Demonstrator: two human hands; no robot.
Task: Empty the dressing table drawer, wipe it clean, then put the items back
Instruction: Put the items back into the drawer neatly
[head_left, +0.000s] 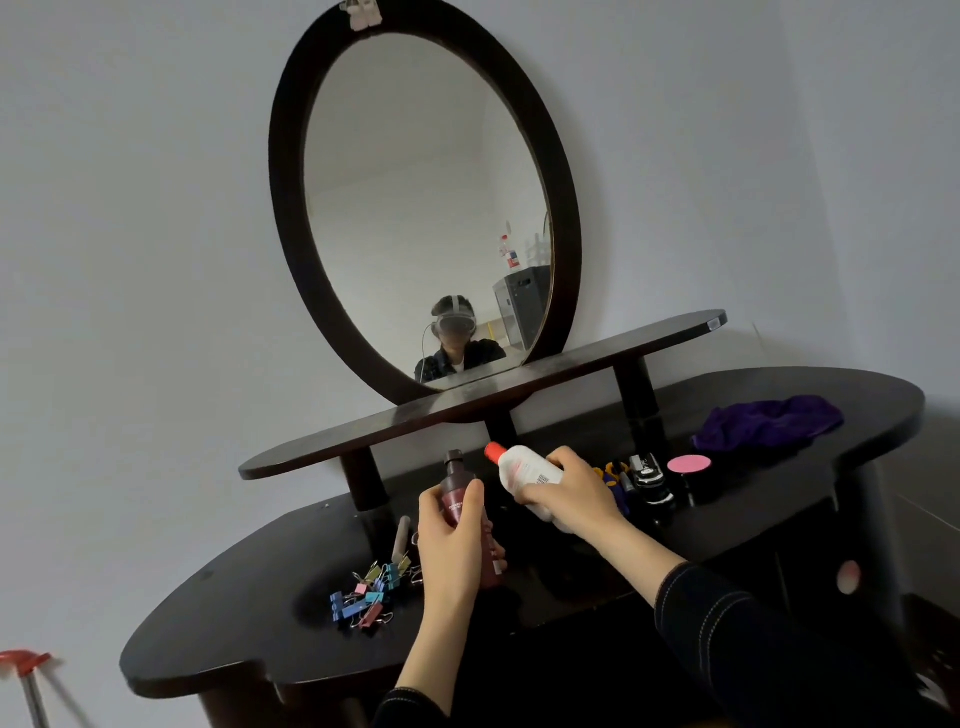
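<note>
Left hand (449, 535): grip closed round the dark bottle (454, 480), thumb across the front, fingers behind. The bottle is maroon with a dark screw neck, leans slightly, neck toward the far side, and is held above the middle of the counter (234, 623).

Right hand (571, 493): grip wrapped round the lower half of the white bottle (522, 467). The bottle has a red cap pointing far-left and a barcode showing beside the fingers. It is steeply tilted, just right of the dark bottle, the two tops close but apart.

Sleeves: dark, pale stitching.

Clips (366, 592): loose heap of coloured binder clips on the counter, left of the left hand.

Grey stick (401, 538): lies on the counter just beyond the clips.

Black-and-white case (647, 475) and pink disc (689, 464): on the counter, right of the right hand, side by side. Small yellow and blue items beside them are partly hidden by that hand; kind cannot be told.

Cloth (769, 423): purple, crumpled, on the counter at far right.

Shelf (467, 410): long, dark, raised on posts over the far part of the counter.

Mirror (426, 208): oval, dark frame, behind the shelf; reflects a person wearing a headset.

Drawer: the space below the hands is too dark to make out.
</note>
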